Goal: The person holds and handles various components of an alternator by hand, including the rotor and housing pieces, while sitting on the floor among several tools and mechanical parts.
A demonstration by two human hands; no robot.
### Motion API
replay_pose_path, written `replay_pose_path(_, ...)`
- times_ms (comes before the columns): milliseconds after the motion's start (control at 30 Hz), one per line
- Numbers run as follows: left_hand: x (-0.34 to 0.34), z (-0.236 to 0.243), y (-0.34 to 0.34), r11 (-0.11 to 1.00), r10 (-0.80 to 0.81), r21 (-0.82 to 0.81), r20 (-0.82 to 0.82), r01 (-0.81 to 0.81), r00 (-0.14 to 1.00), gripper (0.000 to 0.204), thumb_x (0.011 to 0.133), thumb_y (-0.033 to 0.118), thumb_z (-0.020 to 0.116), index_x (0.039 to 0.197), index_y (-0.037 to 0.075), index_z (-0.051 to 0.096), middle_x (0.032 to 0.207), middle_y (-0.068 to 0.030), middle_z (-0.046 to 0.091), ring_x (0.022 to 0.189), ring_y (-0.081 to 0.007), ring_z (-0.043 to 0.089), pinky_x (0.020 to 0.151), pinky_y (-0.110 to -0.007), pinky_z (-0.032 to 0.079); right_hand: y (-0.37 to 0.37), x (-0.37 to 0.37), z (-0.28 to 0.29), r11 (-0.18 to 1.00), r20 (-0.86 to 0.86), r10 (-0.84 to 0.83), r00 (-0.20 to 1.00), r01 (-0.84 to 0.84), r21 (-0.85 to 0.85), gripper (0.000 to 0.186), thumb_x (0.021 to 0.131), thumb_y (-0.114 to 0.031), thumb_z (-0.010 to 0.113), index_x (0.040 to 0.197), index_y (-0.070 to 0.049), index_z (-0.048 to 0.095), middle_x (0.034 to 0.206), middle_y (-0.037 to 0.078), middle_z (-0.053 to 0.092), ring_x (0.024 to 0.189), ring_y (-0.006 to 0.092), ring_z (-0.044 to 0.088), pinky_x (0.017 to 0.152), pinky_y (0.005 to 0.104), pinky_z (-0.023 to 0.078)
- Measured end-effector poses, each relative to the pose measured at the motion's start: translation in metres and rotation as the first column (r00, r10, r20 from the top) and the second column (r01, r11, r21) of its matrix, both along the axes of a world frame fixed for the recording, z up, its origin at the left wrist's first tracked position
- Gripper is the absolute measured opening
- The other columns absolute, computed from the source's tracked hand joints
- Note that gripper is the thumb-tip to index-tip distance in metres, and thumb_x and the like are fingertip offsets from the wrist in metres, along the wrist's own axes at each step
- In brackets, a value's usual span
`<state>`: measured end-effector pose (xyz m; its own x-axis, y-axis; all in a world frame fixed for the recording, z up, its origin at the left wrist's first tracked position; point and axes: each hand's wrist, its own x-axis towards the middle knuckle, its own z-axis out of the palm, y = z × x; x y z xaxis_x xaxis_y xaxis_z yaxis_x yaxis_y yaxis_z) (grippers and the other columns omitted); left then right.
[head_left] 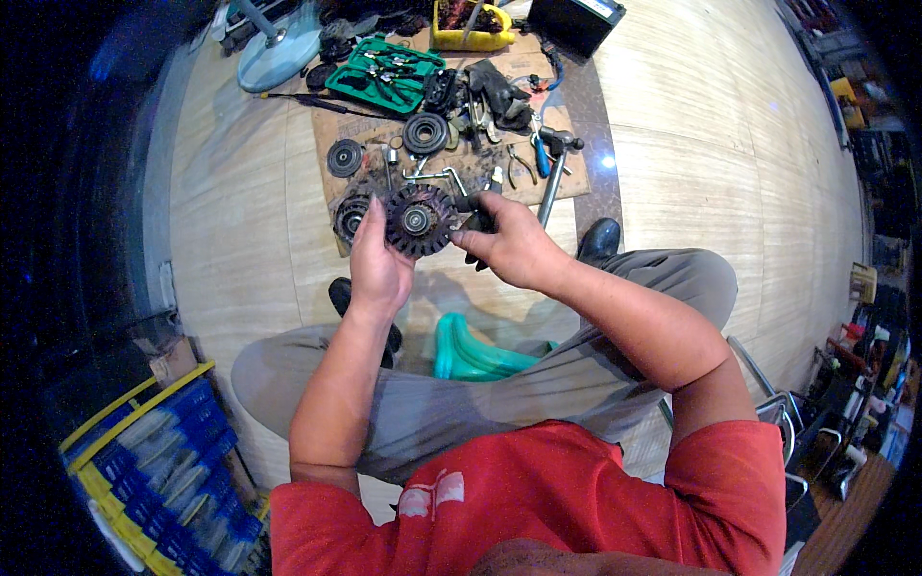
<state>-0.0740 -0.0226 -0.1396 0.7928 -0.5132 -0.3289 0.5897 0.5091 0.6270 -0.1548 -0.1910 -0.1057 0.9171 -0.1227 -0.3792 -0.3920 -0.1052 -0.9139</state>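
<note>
Above the cardboard's front edge I hold a dark, round, finned rotor (420,220) with a bearing at its centre, its face turned up. My left hand (376,269) is closed around its left side, the fingers pointing away from me. At the right rim, my right hand (509,238) grips it between thumb and fingers. Some dark thing (477,219) shows at the right fingers; its kind cannot be made out. Just left of the rotor and partly hidden by my left fingers lies a dark ring-shaped part (351,219). A bent wrench (437,179) lies just beyond the rotor.
On the cardboard (567,187) lie a pulley (425,133), a dark disc (345,157), pliers (521,165), a hammer (554,182) and a green tool tray (384,75). Behind stand a yellow container (473,38) and a black box (576,24). A green plastic stool (480,355) sits beneath my legs.
</note>
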Motion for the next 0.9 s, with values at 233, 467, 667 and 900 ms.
replay_pose_path(233,0.0,0.003,-0.001,1.0,-0.011,-0.018,0.022,0.011,1.0,0.044,0.105,0.036,0.033,0.129,0.001,0.047,0.122,-0.0132,0.06,0.111,-0.0252,0.061,0.097,-0.042,0.049,-0.001,-0.002,-0.003,0.999,0.05,-0.047,0.998,0.046,0.011,0.027,0.083,-0.015,0.069,0.098,0.004,0.057,0.075,0.016,0.064,0.064,0.0217,0.064,0.057,0.036,0.052)
replay_pose_path(467,-0.002,0.002,-0.004,1.0,-0.005,-0.009,0.067,0.005,0.998,0.047,0.104,0.041,0.033,0.126,0.002,0.049,0.12,-0.0117,0.061,0.109,-0.0236,0.061,0.097,-0.04,0.049,-0.002,-0.004,-0.007,0.999,0.055,-0.049,0.997,0.05,-0.018,0.028,0.083,-0.016,0.068,0.096,0.005,0.056,0.074,0.018,0.064,0.062,0.0236,0.065,0.056,0.0374,0.052)
replay_pose_path(667,-0.003,0.003,-0.008,0.999,0.008,0.043,0.102,-0.013,0.995,0.052,0.103,0.045,0.033,0.126,0.001,0.049,0.119,-0.012,0.06,0.109,-0.0229,0.06,0.097,-0.039,0.048,-0.005,-0.005,-0.015,0.984,0.051,-0.026,0.998,0.035,-0.176,0.031,0.083,-0.021,0.067,0.096,0.005,0.058,0.08,0.025,0.064,0.075,0.0372,0.065,0.067,0.0443,0.051)
replay_pose_path(900,-0.004,0.002,-0.005,0.995,-0.023,0.104,0.113,0.011,0.993,0.057,0.103,0.047,0.032,0.125,-0.003,0.046,0.118,-0.0142,0.06,0.108,-0.0212,0.061,0.095,-0.036,0.049,-0.006,-0.003,-0.013,0.954,0.113,-0.049,0.992,0.08,-0.289,0.031,0.083,-0.023,0.066,0.097,0.004,0.059,0.085,0.028,0.063,0.084,0.0463,0.061,0.074,0.0485,0.049)
